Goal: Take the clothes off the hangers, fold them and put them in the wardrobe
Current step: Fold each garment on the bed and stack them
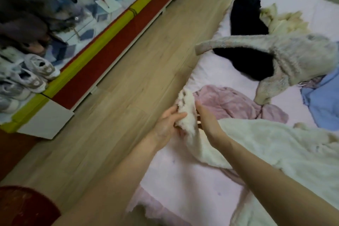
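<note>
The white fleecy garment [266, 145] lies spread over the near side of the bed [183, 180], and one of its sleeve ends is lifted off the sheet between the two hands. The left hand [167, 124] pinches the cuff with thumb and curled fingers. The right hand [205, 117] is against the other side of the same cuff, but its fingers are turned away from the camera, so I cannot tell whether it grips or only steadies.

Judging by the thick pile and the way the sleeve droops from the cuff, this garment is soft, light for its bulk and quite limp. It should not slip, since the fleece gives plenty of purchase. It will sag wherever it is unsupported, so the sensible places to take hold are the cuffs, shoulders or hem rather than the middle. No hanger is clearly visible in it.

Just beyond the white garment a pink garment [233, 102] lies crumpled, touching its far edge; it could get dragged along when the white one is folded. To the right of the white garment is a blue garment [322, 101]. Farther off, a grey knitted garment [275, 55] sprawls across a black garment [247, 24], with a cream garment [286, 20] behind them.

Left of the bed runs the wooden floor [128, 79]. Past it stands a low red and yellow unit [110, 42] with pale sneakers [31, 77] on it.
</note>
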`<action>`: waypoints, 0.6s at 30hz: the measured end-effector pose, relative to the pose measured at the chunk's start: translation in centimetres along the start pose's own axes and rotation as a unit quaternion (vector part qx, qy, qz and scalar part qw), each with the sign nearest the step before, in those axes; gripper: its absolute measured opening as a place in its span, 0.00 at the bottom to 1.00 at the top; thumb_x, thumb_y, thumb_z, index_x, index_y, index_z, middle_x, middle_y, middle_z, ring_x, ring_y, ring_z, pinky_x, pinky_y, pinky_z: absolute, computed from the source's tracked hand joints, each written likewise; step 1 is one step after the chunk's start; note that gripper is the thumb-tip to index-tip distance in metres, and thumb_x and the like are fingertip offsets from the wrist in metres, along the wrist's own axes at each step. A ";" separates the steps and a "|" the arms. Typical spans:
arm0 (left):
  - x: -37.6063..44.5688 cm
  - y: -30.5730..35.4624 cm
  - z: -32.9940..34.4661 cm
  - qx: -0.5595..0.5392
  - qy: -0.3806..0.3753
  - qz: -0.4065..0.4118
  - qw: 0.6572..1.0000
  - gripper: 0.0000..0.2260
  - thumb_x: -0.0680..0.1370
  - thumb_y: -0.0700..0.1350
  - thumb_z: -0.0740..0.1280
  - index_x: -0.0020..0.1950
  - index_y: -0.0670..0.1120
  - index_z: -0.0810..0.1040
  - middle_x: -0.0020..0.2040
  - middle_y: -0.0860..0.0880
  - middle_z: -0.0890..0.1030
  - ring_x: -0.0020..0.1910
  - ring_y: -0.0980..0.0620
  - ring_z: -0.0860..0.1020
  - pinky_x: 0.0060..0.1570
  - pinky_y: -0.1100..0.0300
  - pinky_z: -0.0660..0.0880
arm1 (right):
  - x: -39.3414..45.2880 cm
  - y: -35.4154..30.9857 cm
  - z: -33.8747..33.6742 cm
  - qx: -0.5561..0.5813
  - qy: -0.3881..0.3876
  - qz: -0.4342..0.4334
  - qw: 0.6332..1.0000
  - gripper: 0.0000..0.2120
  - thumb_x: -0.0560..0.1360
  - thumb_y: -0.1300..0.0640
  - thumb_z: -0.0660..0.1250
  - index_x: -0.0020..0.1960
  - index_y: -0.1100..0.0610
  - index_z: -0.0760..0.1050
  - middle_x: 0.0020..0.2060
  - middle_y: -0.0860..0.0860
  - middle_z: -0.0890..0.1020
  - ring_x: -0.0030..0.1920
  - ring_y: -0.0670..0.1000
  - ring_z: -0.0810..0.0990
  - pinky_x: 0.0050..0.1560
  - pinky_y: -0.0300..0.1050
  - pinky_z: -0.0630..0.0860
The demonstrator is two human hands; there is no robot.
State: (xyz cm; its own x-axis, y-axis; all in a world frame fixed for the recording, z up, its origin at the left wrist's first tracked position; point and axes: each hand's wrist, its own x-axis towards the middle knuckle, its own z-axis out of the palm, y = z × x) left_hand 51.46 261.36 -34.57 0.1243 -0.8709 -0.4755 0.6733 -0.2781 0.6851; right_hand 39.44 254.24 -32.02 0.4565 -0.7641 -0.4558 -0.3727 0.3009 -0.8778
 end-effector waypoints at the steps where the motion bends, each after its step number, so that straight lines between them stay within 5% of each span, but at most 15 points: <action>1: -0.3 0.5 2.3 0.037 -0.031 -0.010 0.999 0.18 0.77 0.37 0.64 0.67 0.46 0.74 0.58 0.45 0.80 0.53 0.48 0.79 0.52 0.53 0.76 | -0.9 -1.4 -1.7 0.032 -0.008 0.025 0.999 0.21 0.81 0.42 0.53 0.51 0.52 0.81 0.44 0.49 0.86 0.45 0.48 0.85 0.44 0.44 0.80; 5: -0.2 0.5 10.7 0.080 -0.125 -0.085 0.985 0.13 0.82 0.42 0.56 0.64 0.44 0.76 0.54 0.44 0.80 0.52 0.48 0.79 0.51 0.53 0.78 | -3.7 -3.8 -9.3 0.069 0.042 0.076 0.994 0.14 0.75 0.44 0.68 0.45 0.56 0.80 0.34 0.50 0.83 0.34 0.47 0.81 0.37 0.40 0.76; 9: 0.8 -1.7 19.1 0.229 -0.025 0.003 0.973 0.13 0.79 0.31 0.57 0.51 0.42 0.79 0.48 0.44 0.82 0.41 0.50 0.79 0.37 0.64 0.79 | -7.7 -4.1 -18.7 0.085 0.143 0.062 0.984 0.03 0.74 0.63 0.68 0.41 0.59 0.76 0.28 0.51 0.76 0.22 0.42 0.73 0.21 0.34 0.66; 11: 1.7 -3.5 22.3 0.296 0.012 0.081 0.952 0.14 0.77 0.28 0.58 0.54 0.42 0.79 0.49 0.47 0.82 0.44 0.52 0.78 0.40 0.68 0.77 | -10.2 -3.6 -23.5 0.103 0.169 0.070 0.978 0.10 0.74 0.66 0.65 0.36 0.57 0.71 0.21 0.47 0.71 0.17 0.42 0.67 0.18 0.34 0.61; 14: 2.7 -7.0 27.0 0.504 -0.070 0.150 0.848 0.25 0.74 0.30 0.62 0.70 0.45 0.71 0.63 0.52 0.75 0.63 0.54 0.72 0.64 0.62 0.69 | -13.9 -1.6 -30.8 0.146 0.178 0.074 0.970 0.12 0.75 0.65 0.63 0.34 0.57 0.69 0.20 0.48 0.69 0.18 0.44 0.65 0.19 0.36 0.60; 16: 3.1 -9.4 30.2 0.591 -0.120 0.148 0.784 0.32 0.72 0.33 0.62 0.76 0.49 0.62 0.71 0.52 0.68 0.71 0.53 0.64 0.71 0.58 0.61 | -16.2 -0.4 -34.4 0.185 0.191 0.073 0.961 0.15 0.75 0.67 0.62 0.31 0.57 0.68 0.20 0.48 0.68 0.19 0.44 0.65 0.20 0.36 0.60; 18: 3.7 -11.8 33.2 0.644 -0.139 0.171 0.732 0.30 0.77 0.40 0.61 0.78 0.51 0.56 0.75 0.47 0.63 0.75 0.46 0.58 0.73 0.49 0.57 | -18.1 0.6 -37.2 0.222 0.192 0.062 0.954 0.16 0.75 0.68 0.60 0.31 0.57 0.67 0.20 0.48 0.67 0.19 0.44 0.65 0.20 0.34 0.61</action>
State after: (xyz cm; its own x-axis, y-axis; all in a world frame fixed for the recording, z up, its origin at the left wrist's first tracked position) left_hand 19.78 247.96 -26.14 -0.1484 -0.9780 -0.1464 -0.6314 -0.0202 0.7752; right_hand 0.90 247.05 -18.83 0.0690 -0.8342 -0.5472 0.0126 0.5492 -0.8356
